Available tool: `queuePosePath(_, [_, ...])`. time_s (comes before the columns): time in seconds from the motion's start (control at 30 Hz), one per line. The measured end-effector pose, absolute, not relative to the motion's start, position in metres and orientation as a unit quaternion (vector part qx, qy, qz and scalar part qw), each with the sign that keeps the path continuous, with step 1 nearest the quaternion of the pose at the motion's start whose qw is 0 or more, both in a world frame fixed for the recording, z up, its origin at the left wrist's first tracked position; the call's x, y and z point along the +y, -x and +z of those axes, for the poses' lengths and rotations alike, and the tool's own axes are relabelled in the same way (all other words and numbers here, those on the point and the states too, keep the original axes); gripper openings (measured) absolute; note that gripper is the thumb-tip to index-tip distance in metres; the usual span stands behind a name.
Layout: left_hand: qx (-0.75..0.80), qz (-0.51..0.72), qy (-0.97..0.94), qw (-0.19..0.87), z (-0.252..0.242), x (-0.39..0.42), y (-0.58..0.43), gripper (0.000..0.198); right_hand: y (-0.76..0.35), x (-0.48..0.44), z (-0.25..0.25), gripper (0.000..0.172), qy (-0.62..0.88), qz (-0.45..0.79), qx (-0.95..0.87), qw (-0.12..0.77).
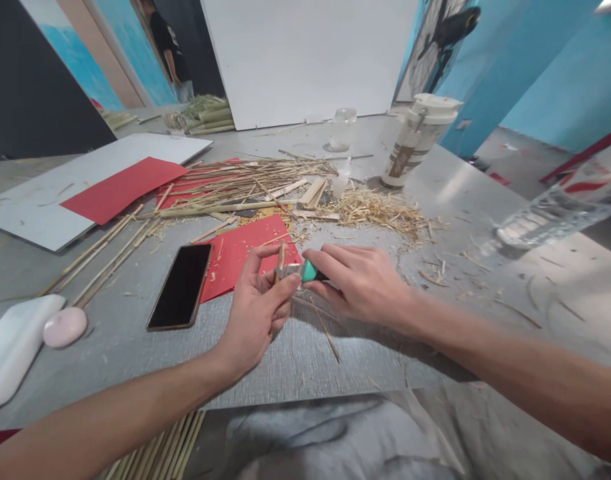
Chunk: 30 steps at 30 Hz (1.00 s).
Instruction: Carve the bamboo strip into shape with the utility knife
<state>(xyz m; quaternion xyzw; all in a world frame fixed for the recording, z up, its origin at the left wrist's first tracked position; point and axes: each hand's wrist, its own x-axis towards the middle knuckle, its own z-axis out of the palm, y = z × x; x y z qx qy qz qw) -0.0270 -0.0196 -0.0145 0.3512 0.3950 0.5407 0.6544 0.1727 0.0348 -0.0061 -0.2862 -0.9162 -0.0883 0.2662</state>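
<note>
Over the near part of the grey table, my left hand (255, 303) pinches a short piece of dry stalk (281, 255) upright between thumb and fingers. My right hand (360, 280) is wrapped round a utility knife (309, 271) with a green and black handle. The knife's blade lies against the stalk piece, close to my left thumb. Just behind my left hand is a red sheet of card (230, 257) with shavings on it. A dark-screened phone (180, 287) rests to the left, overlapping the card's edge.
Long dry stalks (235, 180) and a heap of straw shavings (380, 210) lie farther back. A white tumbler (420, 140), a small jar (342, 130) and a plastic bottle (560, 207) stand or lie rightward. At left are a white board (30, 207) and white device (20, 347). A person (168, 50) stands behind.
</note>
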Motion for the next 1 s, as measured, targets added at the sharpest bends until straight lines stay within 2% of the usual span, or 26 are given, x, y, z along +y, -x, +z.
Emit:
queuePosePath(0.3, [0.349,0.552,-0.34,0.677,-0.011,-0.021,0.03,0.045,-0.184,0.044,-0.002,0.036,0.318,-0.085,-0.885,0.328])
queuePosePath(0.5, [0.291,0.544,-0.365,0.697,-0.016,-0.019,0.032,0.05,-0.18,0.041,-0.006,0.043,0.236,-0.06,-0.925,0.291])
queuePosePath(0.7, [0.285,0.534,-0.378,0.701,-0.019,-0.021,0.033,0.048,-0.175,0.036,-0.006,0.047,0.214,-0.076,-0.928,0.296])
queuePosePath(0.9, [0.272,0.493,-0.362,0.743,-0.018,-0.028,0.032,0.037,-0.196,0.059,0.004,0.034,0.377,-0.116,-0.846,0.359])
queuePosePath(1.0, [0.243,0.501,-0.329,0.762,-0.018,-0.024,0.031,0.03,-0.208,0.068,0.007,0.033,0.382,-0.099,-0.837,0.379])
